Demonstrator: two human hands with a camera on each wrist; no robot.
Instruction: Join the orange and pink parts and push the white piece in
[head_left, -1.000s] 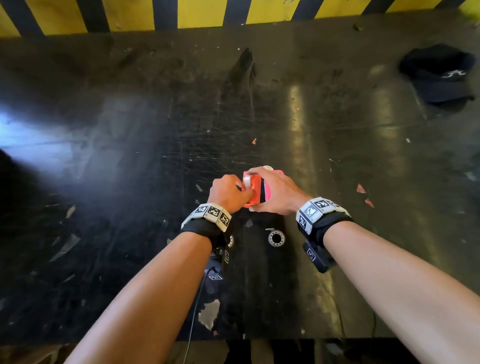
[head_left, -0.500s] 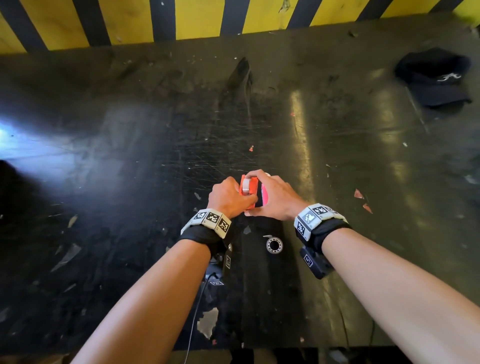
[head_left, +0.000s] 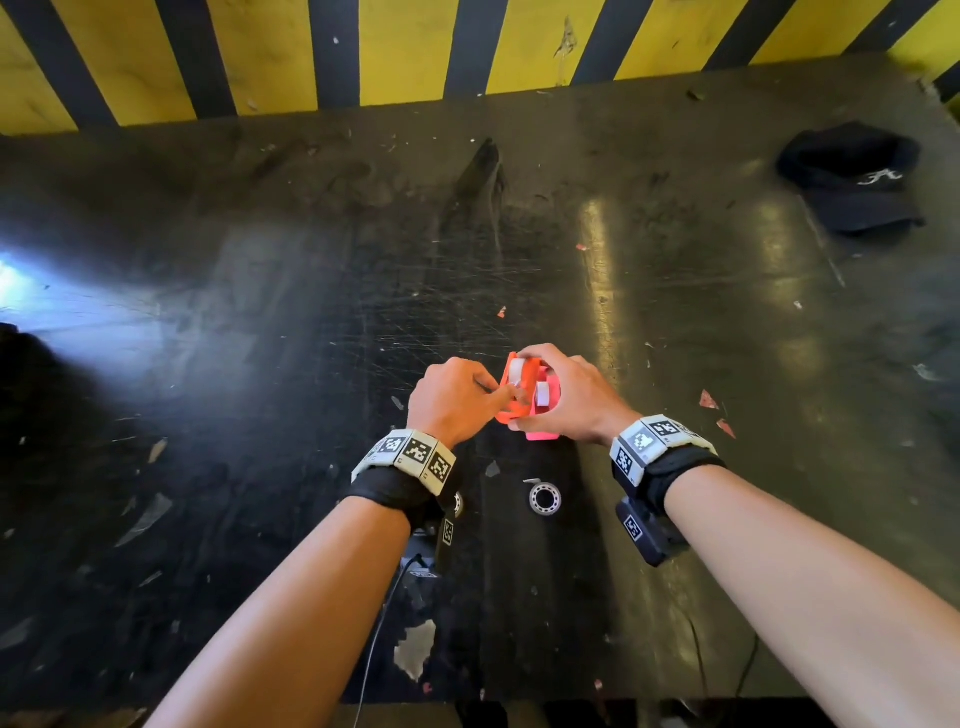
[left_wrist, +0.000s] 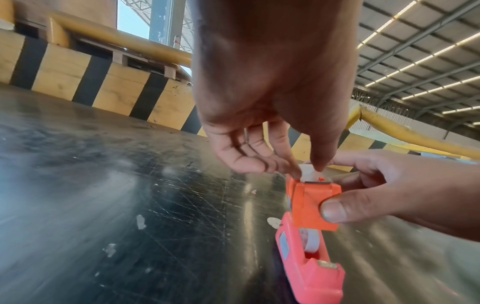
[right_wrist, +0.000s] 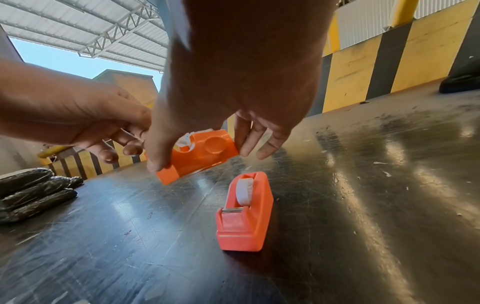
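My right hand (head_left: 524, 389) grips an orange tape dispenser (head_left: 514, 402) by its two ends and holds it tilted above the black table (head_left: 311, 338). In the right wrist view my thumb and fingers (right_wrist: 249, 139) clamp the orange dispenser (right_wrist: 202, 156). My left hand (head_left: 501, 389) pinches the white tape end at the cutter with thumb and forefinger, as the left hand (left_wrist: 307, 171) shows in the left wrist view above the orange dispenser (left_wrist: 309, 203). A second, pink tape dispenser (right_wrist: 244, 216) stands on the table directly below, also the pink dispenser (left_wrist: 309, 273).
A metal ball bearing (head_left: 545, 498) lies on the table near my wrists. A black cap (head_left: 852, 179) sits at the far right. Black wrapped bundles (right_wrist: 33, 191) lie to the left. A yellow and black striped barrier (head_left: 415, 47) runs along the far edge. Paper scraps dot the surface.
The orange dispenser has tilted in my right hand so its tape roll faces up. My left thumb and forefinger have moved onto the tape end at the cutter.
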